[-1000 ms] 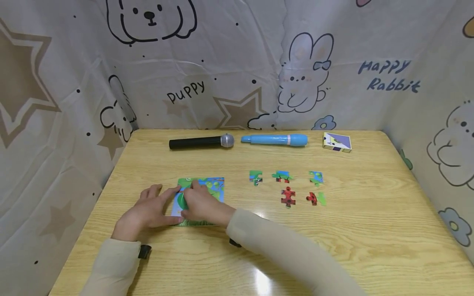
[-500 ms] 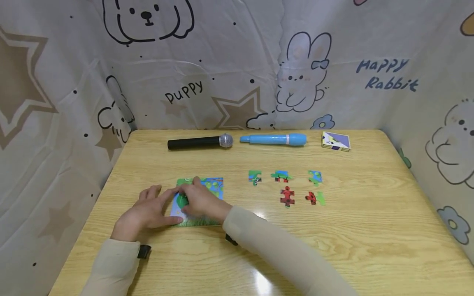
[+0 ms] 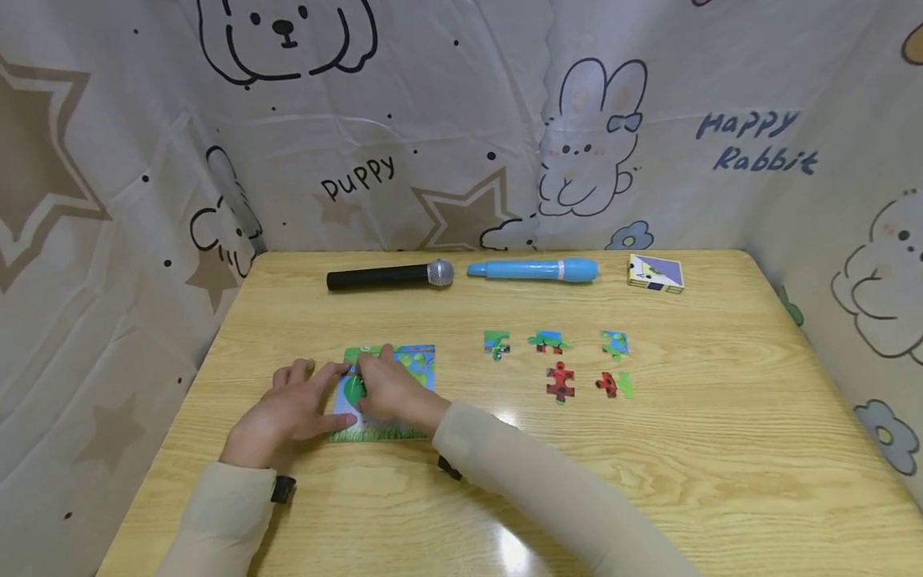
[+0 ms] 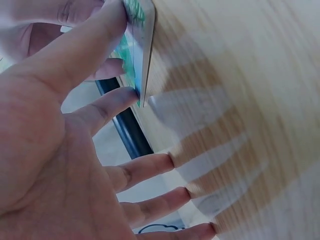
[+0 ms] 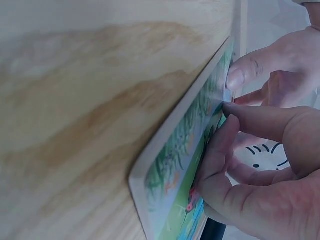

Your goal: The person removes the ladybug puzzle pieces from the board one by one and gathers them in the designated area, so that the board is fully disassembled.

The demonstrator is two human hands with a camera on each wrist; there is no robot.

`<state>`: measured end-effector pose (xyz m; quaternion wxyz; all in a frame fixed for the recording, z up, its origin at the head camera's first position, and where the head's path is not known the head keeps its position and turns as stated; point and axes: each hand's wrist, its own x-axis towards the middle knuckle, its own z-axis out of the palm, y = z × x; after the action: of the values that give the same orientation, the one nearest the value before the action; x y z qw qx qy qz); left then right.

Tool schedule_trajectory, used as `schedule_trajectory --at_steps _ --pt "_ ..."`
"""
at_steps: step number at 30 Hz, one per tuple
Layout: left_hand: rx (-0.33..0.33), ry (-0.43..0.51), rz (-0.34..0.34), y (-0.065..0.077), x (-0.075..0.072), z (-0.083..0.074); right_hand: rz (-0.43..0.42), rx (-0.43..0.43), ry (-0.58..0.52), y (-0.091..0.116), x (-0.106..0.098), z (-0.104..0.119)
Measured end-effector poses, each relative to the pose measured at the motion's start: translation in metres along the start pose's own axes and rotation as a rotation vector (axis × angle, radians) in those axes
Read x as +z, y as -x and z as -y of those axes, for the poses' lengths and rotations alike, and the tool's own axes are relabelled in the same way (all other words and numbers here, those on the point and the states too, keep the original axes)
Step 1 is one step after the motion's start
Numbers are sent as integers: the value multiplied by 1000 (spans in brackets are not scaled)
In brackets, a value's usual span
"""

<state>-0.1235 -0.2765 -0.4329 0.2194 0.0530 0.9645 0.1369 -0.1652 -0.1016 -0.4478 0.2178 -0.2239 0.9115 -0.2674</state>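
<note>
Puzzle brd (image 3: 382, 432) on tbl (image 3: 685, 457), L of loose pcs (image 3: 560, 383); mics (image 3: 530, 271) behind.

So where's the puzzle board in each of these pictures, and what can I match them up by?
Head: the puzzle board is left of centre, below the middle, partly hidden by the right hand.
Left wrist: the puzzle board is at the top, left of centre, seen nearly edge-on.
Right wrist: the puzzle board slants from the bottom towards the upper right.
Shared landmark: the left hand, its thumb at the board.
</note>
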Motion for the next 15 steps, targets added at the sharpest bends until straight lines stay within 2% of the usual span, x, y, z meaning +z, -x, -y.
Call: schedule_trajectory --at_steps 9,15 --pt "-13 1 14 -4 0 -2 -41 -27 20 2 -1 -2" --pt "-22 8 19 -3 2 0 -35 -79 -67 6 -2 -9"
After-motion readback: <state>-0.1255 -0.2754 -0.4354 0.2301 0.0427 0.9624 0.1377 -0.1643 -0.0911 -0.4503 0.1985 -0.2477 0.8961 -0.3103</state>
